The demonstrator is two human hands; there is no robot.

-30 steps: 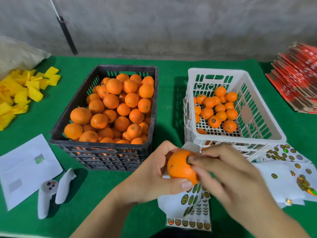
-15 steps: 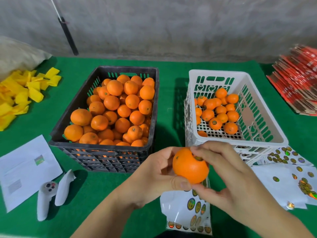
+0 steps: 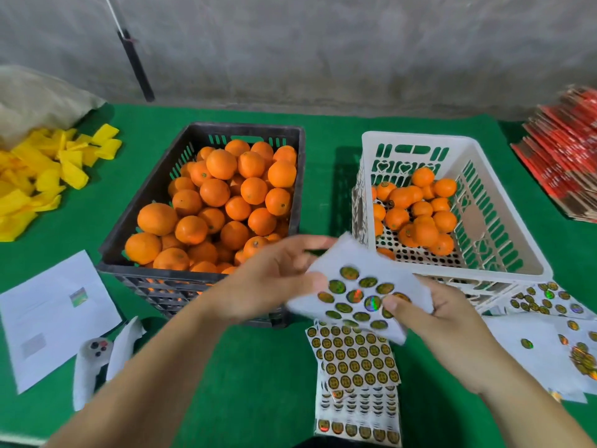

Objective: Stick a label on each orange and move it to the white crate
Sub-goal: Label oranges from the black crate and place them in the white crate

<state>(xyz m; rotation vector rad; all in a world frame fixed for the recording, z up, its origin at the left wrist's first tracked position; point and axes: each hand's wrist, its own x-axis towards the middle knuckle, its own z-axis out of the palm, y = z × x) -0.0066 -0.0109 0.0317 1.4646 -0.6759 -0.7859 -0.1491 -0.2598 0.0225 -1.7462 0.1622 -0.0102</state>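
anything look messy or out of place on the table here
Mostly orderly. The white crate sits tilted, its near edge resting on a sticker sheet. Loose sticker sheets overlap untidily near the hands.

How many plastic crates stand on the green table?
2: a black plastic crate full of oranges at centre-left, and a white plastic crate partly filled, to its right.

Two crates are seen: one black crate (image 3: 206, 176) heaped with oranges beyond counting, one white crate (image 3: 484, 202) with roughly fifteen. Two hands are counted.
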